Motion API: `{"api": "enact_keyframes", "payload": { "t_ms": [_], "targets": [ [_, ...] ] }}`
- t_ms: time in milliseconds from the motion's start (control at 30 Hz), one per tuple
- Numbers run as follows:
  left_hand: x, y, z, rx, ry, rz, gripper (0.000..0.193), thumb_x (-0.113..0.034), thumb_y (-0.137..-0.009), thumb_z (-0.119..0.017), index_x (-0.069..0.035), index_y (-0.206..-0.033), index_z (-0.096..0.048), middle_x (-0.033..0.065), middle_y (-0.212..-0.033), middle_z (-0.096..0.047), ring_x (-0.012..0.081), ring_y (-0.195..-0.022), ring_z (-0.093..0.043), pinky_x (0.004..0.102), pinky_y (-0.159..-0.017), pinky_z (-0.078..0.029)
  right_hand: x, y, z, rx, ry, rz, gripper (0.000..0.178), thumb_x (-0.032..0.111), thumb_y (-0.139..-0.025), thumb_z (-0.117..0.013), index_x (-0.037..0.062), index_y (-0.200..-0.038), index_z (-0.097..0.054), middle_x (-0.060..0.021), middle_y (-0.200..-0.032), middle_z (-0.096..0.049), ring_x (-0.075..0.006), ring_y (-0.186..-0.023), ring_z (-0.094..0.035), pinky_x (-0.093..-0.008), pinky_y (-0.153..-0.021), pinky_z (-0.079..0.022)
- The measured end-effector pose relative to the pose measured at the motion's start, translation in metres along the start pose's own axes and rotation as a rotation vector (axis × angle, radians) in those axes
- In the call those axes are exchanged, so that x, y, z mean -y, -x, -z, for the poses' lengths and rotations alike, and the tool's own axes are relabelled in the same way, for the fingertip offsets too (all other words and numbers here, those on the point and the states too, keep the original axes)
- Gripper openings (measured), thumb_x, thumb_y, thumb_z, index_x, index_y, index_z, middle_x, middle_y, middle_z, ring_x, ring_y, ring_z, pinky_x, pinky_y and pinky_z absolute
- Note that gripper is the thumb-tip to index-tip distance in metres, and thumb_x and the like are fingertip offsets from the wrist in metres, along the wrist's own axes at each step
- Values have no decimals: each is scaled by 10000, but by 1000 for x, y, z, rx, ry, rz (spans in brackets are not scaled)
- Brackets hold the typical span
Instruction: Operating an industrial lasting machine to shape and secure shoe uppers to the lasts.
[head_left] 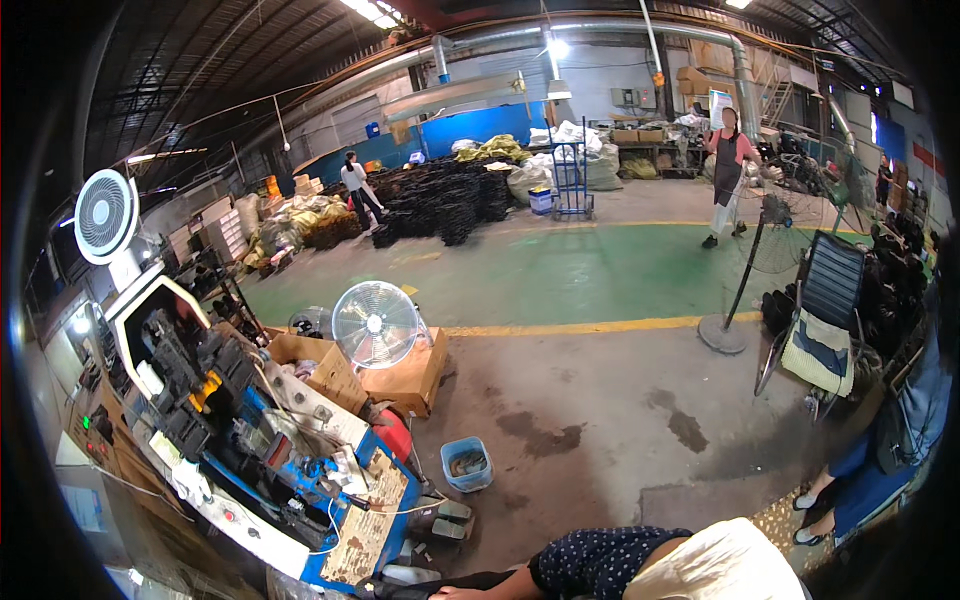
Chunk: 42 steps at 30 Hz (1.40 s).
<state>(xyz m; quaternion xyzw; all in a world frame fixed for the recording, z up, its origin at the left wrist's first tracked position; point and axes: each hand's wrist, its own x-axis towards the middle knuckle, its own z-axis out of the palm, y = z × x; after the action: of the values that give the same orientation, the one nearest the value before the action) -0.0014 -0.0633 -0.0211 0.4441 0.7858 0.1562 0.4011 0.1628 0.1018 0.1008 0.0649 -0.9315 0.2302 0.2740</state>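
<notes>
While neither of my hands shows in view, I cannot tell whether they are wide, narrow or holding anything. Nearest workstation: a dark machine (200,385) to my left, set in a white and blue frame, with a scuffed desk (375,520) at its near end. Just beside that end, on the floor, a blue basin (468,482) with small brownish pieces inside; finished or waiting, unclear. Open carton (340,380) behind the machine, pale contents, same doubt. Progress: no piece visibly being worked, so what is done and what is left I cannot judge. Lower edge: a dotted sleeve (590,555) and bare forearm (515,582), seemingly a co-worker's, stretched leftward.
</notes>
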Motion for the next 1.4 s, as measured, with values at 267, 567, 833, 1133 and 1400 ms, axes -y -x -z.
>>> {"api": "enact_keyframes", "payload": {
  "t_ms": [267,567,833,1133,1400],
  "targets": [
    [27,-11,-11,53,197,16,301,-376,-910,-628,-148,-1100,-684,175,-962,-726,360,-828,-681,427,-677,-519,3,-17,7,42,18,20,111,225,-672,-676,127,-669,-624,-80,-973,-602,-300,-927,-547,-455,-729,-403],
    [4,-8,-2,7,738,0,241,-239,-962,-551,-65,-1062,-686,40,-755,-633,167,-581,-556,293,-495,-421,-2,-20,-1,68,18,-67,123,223,-729,-661,126,-803,-666,-143,-1138,-615,-342,-1007,-551,-496,-762,-423],
    [45,-36,-23,-69,422,-53,346,-311,-949,-577,-10,-1097,-660,125,-839,-692,195,-690,-628,339,-581,-498,-11,-11,2,55,46,-88,114,242,-728,-648,134,-763,-649,-121,-1073,-606,-335,-968,-536,-487,-735,-408],
    [5,-8,-2,-119,420,-180,398,-445,-987,-523,-68,-922,-631,15,-678,-565,137,-554,-492,306,-491,-401,-16,-6,1,-22,43,-49,98,231,-696,-640,140,-689,-605,-92,-968,-594,-298,-871,-515,-438,-716,-375],
    [-20,8,12,-50,359,23,624,-602,-942,-489,-15,-947,-700,63,-707,-634,161,-604,-549,326,-539,-435,-16,-2,1,-67,38,-16,87,217,-703,-634,133,-697,-612,-105,-1006,-613,-301,-858,-518,-438,-712,-377]
  ]
}}
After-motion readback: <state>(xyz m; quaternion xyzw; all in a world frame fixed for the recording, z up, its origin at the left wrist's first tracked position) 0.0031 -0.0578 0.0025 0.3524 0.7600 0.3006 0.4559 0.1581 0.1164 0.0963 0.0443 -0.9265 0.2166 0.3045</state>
